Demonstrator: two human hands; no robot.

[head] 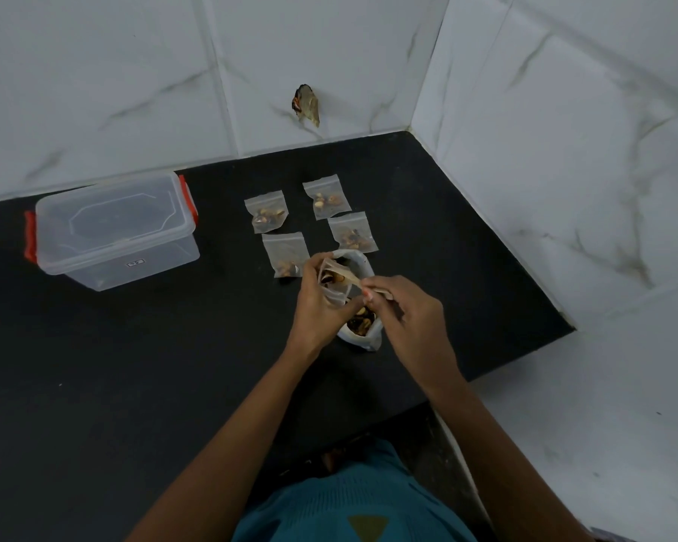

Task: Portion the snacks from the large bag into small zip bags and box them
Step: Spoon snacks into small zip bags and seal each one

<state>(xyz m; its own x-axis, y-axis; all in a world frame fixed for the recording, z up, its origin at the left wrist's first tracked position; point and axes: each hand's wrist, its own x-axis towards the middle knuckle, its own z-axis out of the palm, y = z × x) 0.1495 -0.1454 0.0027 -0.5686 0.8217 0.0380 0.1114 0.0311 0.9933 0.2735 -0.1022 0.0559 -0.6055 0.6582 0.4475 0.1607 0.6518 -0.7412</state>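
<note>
Small clear plastic zip bags of brown snacks (266, 215), lying filled: 4. Fifth small zip bag (337, 287), held in the hands: 1. Total 5. Large white open snack bag (363, 334): 1. Clear lidded plastic box with red clips (114, 232): 1. Hands: 2, left hand (321, 303) and right hand (404, 314).

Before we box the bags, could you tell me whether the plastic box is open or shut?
Shut: the clear lid sits flat on the box.

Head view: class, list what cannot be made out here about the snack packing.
- small zip bag: whether it is sealed; fingers of the left hand and right hand cover its top, head view.
- large bag: how much remains; both hands hide most of it.
- clear box: label too small to read; contents blurred through the lid.
</note>
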